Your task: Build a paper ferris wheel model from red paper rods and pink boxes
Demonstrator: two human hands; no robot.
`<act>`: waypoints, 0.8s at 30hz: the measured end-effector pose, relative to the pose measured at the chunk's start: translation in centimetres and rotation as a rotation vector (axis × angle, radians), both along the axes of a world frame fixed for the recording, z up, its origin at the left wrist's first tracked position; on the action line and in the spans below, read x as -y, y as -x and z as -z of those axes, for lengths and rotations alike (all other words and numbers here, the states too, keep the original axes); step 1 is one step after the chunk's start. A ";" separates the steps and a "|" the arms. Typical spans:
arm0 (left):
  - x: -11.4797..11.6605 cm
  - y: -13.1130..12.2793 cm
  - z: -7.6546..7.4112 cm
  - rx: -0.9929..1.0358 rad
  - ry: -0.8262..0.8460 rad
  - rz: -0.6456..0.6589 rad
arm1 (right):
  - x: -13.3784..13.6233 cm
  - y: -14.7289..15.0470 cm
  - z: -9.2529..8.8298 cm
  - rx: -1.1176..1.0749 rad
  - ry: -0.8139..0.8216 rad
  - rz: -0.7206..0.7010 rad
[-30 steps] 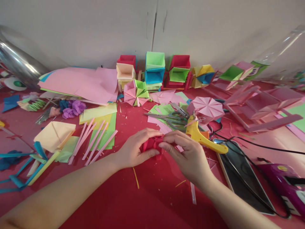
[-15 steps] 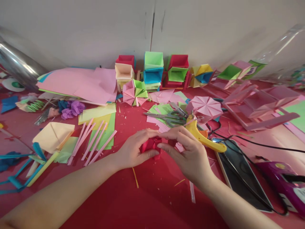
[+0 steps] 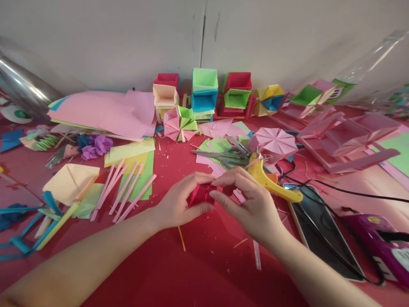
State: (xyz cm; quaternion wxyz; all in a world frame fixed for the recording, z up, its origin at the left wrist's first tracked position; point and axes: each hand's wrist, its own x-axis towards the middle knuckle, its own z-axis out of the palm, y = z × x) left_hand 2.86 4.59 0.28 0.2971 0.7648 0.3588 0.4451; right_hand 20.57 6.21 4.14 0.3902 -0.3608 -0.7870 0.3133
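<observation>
Between my two hands, over the middle of the red table, is a small folded red paper piece. My left hand curls around its left side, thumb below and fingers above. My right hand pinches its right edge with thumb and fingertips. Both hands partly cover the piece, so its full shape is hidden. Just beyond the hands lie scissors on green and pink paper scraps. A yellow-handled tool rests near my right hand's knuckles.
Pink paper strips and a cream folded paper lie left. Coloured paper boxes stand along the wall. At right are a phone, a black cable, a purple device and pink paper structures.
The red paper piece has turned slightly between my hands, and my right fingertips have shifted a little on it. The view has moved slightly.
</observation>
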 end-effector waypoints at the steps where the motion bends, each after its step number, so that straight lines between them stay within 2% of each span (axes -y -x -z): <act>1: 0.0 -0.1 -0.1 0.004 0.004 -0.011 | 0.0 0.0 0.0 -0.002 0.007 -0.003; 13: 0.4 -0.3 -0.3 0.107 -0.034 -0.080 | -0.1 0.0 0.1 -0.042 0.119 -0.046; 24: 0.4 -0.3 -0.7 0.105 -0.095 -0.089 | -0.3 0.2 0.1 -0.131 0.253 -0.079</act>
